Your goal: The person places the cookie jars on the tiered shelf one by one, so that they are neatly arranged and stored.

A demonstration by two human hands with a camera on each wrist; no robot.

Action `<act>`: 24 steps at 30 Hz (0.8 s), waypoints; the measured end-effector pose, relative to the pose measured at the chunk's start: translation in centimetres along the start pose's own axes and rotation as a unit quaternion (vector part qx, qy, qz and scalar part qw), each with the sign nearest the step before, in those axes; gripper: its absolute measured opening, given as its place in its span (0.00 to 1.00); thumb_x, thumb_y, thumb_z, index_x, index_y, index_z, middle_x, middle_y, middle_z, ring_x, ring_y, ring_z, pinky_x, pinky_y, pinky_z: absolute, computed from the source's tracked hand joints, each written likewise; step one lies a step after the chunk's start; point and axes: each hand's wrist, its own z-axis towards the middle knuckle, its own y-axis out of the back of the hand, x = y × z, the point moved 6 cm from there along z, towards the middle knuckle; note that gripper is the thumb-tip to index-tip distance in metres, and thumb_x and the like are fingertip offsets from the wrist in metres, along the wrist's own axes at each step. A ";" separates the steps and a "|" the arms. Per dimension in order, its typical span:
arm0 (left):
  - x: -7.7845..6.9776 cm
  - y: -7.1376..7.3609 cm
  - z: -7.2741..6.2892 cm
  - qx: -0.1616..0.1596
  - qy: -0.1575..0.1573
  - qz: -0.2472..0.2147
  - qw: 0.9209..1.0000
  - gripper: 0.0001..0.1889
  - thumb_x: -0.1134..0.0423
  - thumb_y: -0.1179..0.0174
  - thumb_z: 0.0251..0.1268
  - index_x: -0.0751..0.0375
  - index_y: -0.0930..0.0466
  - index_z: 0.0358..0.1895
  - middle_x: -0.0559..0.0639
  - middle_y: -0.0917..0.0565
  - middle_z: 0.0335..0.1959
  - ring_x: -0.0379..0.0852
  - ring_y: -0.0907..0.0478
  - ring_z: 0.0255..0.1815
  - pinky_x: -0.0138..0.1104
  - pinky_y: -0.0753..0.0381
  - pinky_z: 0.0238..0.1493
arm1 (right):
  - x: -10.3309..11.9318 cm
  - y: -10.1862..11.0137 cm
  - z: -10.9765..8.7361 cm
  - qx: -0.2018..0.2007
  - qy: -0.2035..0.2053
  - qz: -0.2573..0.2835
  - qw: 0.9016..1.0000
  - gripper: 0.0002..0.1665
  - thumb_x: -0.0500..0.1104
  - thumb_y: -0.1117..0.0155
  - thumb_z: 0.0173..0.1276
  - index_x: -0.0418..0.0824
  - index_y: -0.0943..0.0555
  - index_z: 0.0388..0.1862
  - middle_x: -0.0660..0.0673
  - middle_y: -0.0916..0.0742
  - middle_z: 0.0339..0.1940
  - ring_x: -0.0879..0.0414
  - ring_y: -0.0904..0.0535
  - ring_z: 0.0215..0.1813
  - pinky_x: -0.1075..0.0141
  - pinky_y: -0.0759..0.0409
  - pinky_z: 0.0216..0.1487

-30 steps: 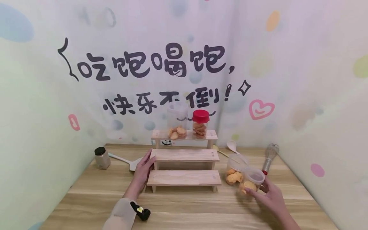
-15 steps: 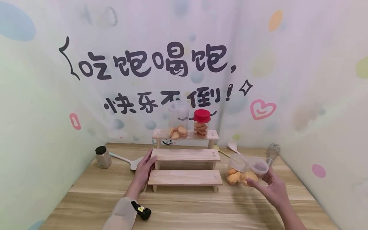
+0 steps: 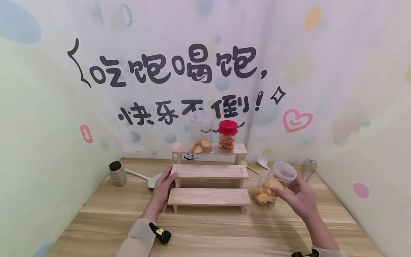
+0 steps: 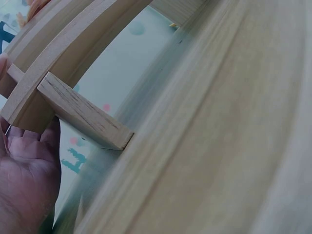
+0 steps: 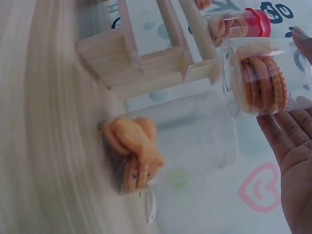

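A three-step wooden display shelf [image 3: 208,196] stands on the table. My left hand [image 3: 163,189] grips the left end of its middle step, thumb on top; in the left wrist view the palm [image 4: 29,175] lies beside the plank's end. My right hand [image 3: 303,201] holds a clear plastic jar [image 5: 263,78] of round cookies, tilted and raised off the table. Just behind and below it, another clear jar [image 5: 195,131] with cookies stands on the table, partly hidden in the head view. On the top step are a clear cookie jar [image 3: 201,134] and a smaller red-lidded cookie jar [image 3: 227,137].
A black-lidded jar [image 3: 117,175] and a white spatula [image 3: 138,175] lie left of the shelf. Behind the right side are a pale spoon [image 3: 262,161], a yellow-handled utensil [image 3: 250,167] and a whisk [image 3: 309,168]. A printed curtain [image 3: 205,71] hangs behind the table [image 3: 205,228].
My right hand has lifted the cookie jar off the table, up and slightly away, now in front of the other jar. The left hand keeps its grip on the shelf.
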 end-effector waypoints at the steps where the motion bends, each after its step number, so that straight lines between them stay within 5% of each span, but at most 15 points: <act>1: 0.0 0.0 0.0 -0.002 0.000 0.000 1.000 0.36 0.55 0.39 0.74 0.50 0.43 0.80 0.54 0.42 0.79 0.51 0.40 0.75 0.32 0.30 0.66 | 0.2 -0.1 0.3 -0.005 0.004 0.000 1.000 0.46 0.21 0.22 0.45 0.29 0.27 0.67 0.53 0.12 0.51 0.63 0.14 0.48 0.75 0.19 0.49; 6: 0.0 -0.1 0.0 -0.003 -0.004 0.000 1.000 0.35 0.55 0.39 0.74 0.50 0.43 0.80 0.53 0.43 0.80 0.50 0.41 0.76 0.29 0.30 0.65 | 1.2 -0.4 2.1 -0.035 0.014 0.007 0.999 0.46 0.22 0.20 0.44 0.32 0.25 0.65 0.59 0.15 0.52 0.66 0.15 0.48 0.76 0.20 0.50; 15: -0.1 -0.1 -0.1 -0.005 -0.006 -0.019 1.000 0.36 0.56 0.38 0.73 0.51 0.42 0.80 0.55 0.41 0.79 0.52 0.38 0.74 0.27 0.27 0.60 | 4.9 -2.2 4.7 -0.051 0.026 0.049 0.997 0.41 0.21 0.23 0.48 0.30 0.24 0.64 0.30 0.14 0.49 0.57 0.13 0.48 0.72 0.18 0.51; 20: -0.1 -0.1 0.0 -0.002 -0.008 -0.019 1.000 0.36 0.56 0.38 0.73 0.50 0.42 0.80 0.54 0.41 0.79 0.50 0.39 0.75 0.34 0.31 0.68 | 6.3 -3.5 5.8 -0.065 0.053 0.063 0.995 0.40 0.20 0.23 0.47 0.28 0.24 0.62 0.27 0.14 0.48 0.50 0.13 0.47 0.67 0.18 0.53; 24: 0.0 -0.2 0.0 0.001 -0.011 -0.029 1.000 0.36 0.57 0.38 0.73 0.51 0.42 0.80 0.55 0.42 0.79 0.51 0.39 0.75 0.42 0.37 0.72 | 5.6 -4.4 6.7 -0.092 0.039 0.066 0.993 0.41 0.24 0.21 0.49 0.34 0.24 0.64 0.31 0.13 0.51 0.54 0.13 0.49 0.71 0.19 0.54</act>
